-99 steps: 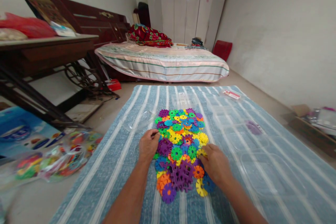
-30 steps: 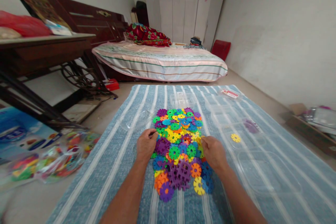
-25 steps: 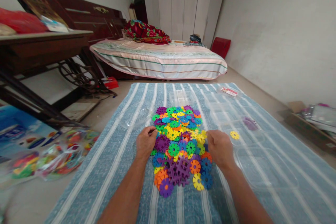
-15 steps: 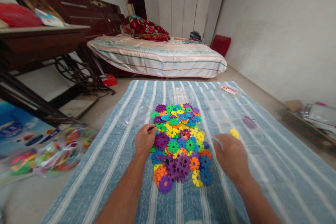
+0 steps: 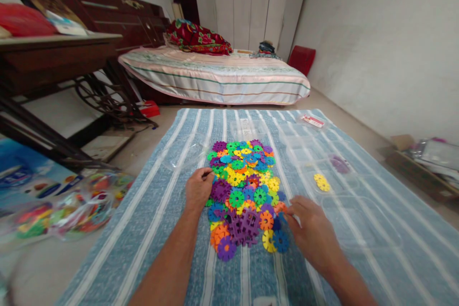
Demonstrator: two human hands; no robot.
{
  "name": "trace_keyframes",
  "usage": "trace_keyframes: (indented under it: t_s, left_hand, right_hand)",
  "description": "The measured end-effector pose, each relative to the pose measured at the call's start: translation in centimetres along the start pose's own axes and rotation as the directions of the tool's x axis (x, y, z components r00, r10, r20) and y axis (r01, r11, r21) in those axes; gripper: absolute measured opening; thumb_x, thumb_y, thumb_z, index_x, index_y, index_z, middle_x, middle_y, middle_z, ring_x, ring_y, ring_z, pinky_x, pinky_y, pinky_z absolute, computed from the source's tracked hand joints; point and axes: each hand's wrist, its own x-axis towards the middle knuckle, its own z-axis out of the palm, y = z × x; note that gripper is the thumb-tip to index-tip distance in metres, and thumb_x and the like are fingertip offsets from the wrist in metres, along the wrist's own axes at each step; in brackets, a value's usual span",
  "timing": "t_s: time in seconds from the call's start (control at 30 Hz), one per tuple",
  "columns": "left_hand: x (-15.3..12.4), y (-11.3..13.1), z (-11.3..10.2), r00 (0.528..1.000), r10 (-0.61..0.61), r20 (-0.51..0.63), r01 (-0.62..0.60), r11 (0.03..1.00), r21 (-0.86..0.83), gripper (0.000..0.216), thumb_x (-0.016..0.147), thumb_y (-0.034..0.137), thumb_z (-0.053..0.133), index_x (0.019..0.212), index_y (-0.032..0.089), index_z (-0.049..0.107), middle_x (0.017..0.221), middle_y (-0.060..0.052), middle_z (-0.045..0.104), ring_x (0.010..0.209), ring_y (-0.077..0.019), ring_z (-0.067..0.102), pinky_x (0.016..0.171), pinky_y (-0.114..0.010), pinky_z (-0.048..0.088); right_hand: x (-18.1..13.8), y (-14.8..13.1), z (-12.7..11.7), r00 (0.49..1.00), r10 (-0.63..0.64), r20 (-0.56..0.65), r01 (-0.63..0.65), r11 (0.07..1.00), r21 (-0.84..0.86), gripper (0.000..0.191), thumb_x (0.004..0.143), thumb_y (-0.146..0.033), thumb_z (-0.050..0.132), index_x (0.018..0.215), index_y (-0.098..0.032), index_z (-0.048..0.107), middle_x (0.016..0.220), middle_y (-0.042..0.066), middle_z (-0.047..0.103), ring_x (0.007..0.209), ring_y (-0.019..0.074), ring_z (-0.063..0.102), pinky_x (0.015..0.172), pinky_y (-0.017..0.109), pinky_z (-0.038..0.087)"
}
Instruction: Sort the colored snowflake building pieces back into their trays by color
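A pile of plastic snowflake discs [image 5: 237, 198], notched and in several colours, lies on a striped cloth [image 5: 172, 258]. At its left edge is my left hand [image 5: 198, 191], thumb and forefinger pinched; whatever is between them is too hidden to name. My right hand [image 5: 311, 227] reaches the right edge, its fingertips closed on a blue snowflake disc [image 5: 283, 219] beside other blue and orange ones. Purple lattice pieces [image 5: 244, 227] sit at the pile's near side. Yellow discs [image 5: 322, 182] lie in a clear plastic box to the right.
Clear plastic boxes [image 5: 362, 244] stand along the right of the cloth, one with purple pieces [image 5: 339, 164]. A clear bag [image 5: 188, 153] lies left of the pile. Bagged colourful toys [image 5: 86, 208] rest on the floor, by a sewing-machine table [image 5: 60, 62]. A bed [image 5: 222, 79] stands beyond.
My right hand has moved from beside the clear boxes left and nearer, onto the pile's right edge. More yellow now shows in the box. My left hand has stayed put.
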Motion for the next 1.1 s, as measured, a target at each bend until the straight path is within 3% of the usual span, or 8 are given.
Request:
trace_keyframes:
  t_s: [0.13, 0.23, 0.4, 0.53, 0.7, 0.9, 1.0, 1.1]
  left_hand:
    - [0.0, 0.0, 0.0, 1.0, 0.008, 0.003, -0.008, 1.0, -0.002, 0.019, 0.074, 0.03, 0.052, 0.084, 0.022, 0.066, 0.091, -0.001, 0.071, 0.082, -0.0169, 0.066, 0.082, -0.027, 0.049]
    - [0.0, 0.1, 0.0, 1.0, -0.01, 0.007, 0.01, 1.0, -0.003, 0.02, 0.073, 0.03, 0.052, 0.084, 0.022, 0.067, 0.091, 0.0, 0.071, 0.082, -0.0169, 0.066, 0.082, -0.026, 0.049]
    - [0.0, 0.2, 0.1, 1.0, -0.022, 0.002, 0.022, 1.0, 0.002, 0.021, 0.073, 0.032, 0.053, 0.086, 0.022, 0.067, 0.09, 0.0, 0.071, 0.083, -0.0171, 0.066, 0.082, -0.026, 0.049]
    - [0.0, 0.2, 0.1, 1.0, -0.013, 0.005, 0.013, 1.0, -0.003, 0.021, 0.073, 0.031, 0.052, 0.086, 0.021, 0.067, 0.09, -0.001, 0.071, 0.082, -0.0169, 0.066, 0.082, -0.026, 0.049]
    - [0.0, 0.0, 0.1, 1.0, -0.001, 0.001, 0.001, 1.0, -0.008, 0.022, 0.073, 0.031, 0.052, 0.086, 0.021, 0.067, 0.09, -0.001, 0.071, 0.082, -0.0166, 0.066, 0.082, -0.026, 0.049]
    - [0.0, -0.1, 0.2, 1.0, 0.009, 0.001, -0.009, 1.0, -0.021, 0.022, 0.074, 0.031, 0.052, 0.086, 0.02, 0.067, 0.09, -0.001, 0.071, 0.081, -0.0163, 0.066, 0.081, -0.026, 0.049]
    - [0.0, -0.1, 0.2, 1.0, 0.006, 0.008, -0.005, 0.999, -0.031, 0.021, 0.073, 0.031, 0.052, 0.085, 0.02, 0.067, 0.09, -0.001, 0.071, 0.08, -0.0163, 0.066, 0.081, -0.026, 0.049]
    - [0.0, -0.1, 0.2, 1.0, 0.013, 0.003, -0.013, 1.0, -0.023, 0.021, 0.074, 0.03, 0.052, 0.085, 0.02, 0.067, 0.091, -0.001, 0.07, 0.081, -0.0163, 0.066, 0.082, -0.026, 0.049]
  right_hand:
    - [-0.9, 2.6, -4.0, 0.957, -0.008, -0.291, -0.065, 0.969, -0.239, 0.027, 0.089, -0.033, 0.043, 0.078, -0.018, 0.063, 0.092, 0.011, 0.066, 0.092, 0.0263, 0.058, 0.086, 0.042, 0.041]
    - [-1.9, 3.5, -5.5, 0.942, 0.016, -0.335, -0.132, 0.937, -0.325, 0.033, 0.089, -0.042, 0.043, 0.082, -0.018, 0.064, 0.088, 0.011, 0.066, 0.085, 0.0278, 0.058, 0.082, 0.045, 0.042]
    - [-3.3, 0.4, -2.4, 0.994, 0.026, -0.103, -0.035, 0.995, -0.088, 0.024, 0.09, -0.032, 0.043, 0.081, -0.022, 0.063, 0.086, 0.005, 0.065, 0.082, 0.0198, 0.059, 0.077, 0.032, 0.045]
    - [-4.0, -1.9, 1.1, 0.986, 0.079, 0.145, -0.068, 0.994, -0.08, 0.01, 0.084, -0.024, 0.054, 0.083, -0.021, 0.063, 0.092, 0.006, 0.064, 0.089, 0.0227, 0.058, 0.078, 0.034, 0.046]
    - [-4.6, -2.2, 2.5, 0.979, 0.103, 0.177, -0.078, 0.987, -0.141, 0.015, 0.076, -0.019, 0.062, 0.091, -0.016, 0.065, 0.107, 0.011, 0.062, 0.106, 0.0301, 0.052, 0.089, 0.042, 0.042]
    - [-4.6, -2.5, 2.1, 0.977, 0.107, 0.182, -0.101, 0.994, -0.044, 0.004, 0.075, -0.016, 0.06, 0.074, -0.02, 0.059, 0.089, 0.006, 0.062, 0.087, 0.0229, 0.057, 0.077, 0.035, 0.046]
    - [-4.6, -2.0, 1.0, 0.995, 0.046, 0.092, -0.044, 0.999, -0.014, 0.012, 0.08, -0.019, 0.054, 0.069, -0.021, 0.056, 0.083, 0.004, 0.062, 0.08, 0.0195, 0.057, 0.072, 0.031, 0.046]
    - [-4.4, 0.1, -1.4, 0.983, -0.033, -0.182, 0.016, 0.995, -0.094, 0.02, 0.087, -0.032, 0.047, 0.074, -0.021, 0.058, 0.094, 0.008, 0.064, 0.09, 0.0216, 0.058, 0.082, 0.035, 0.045]
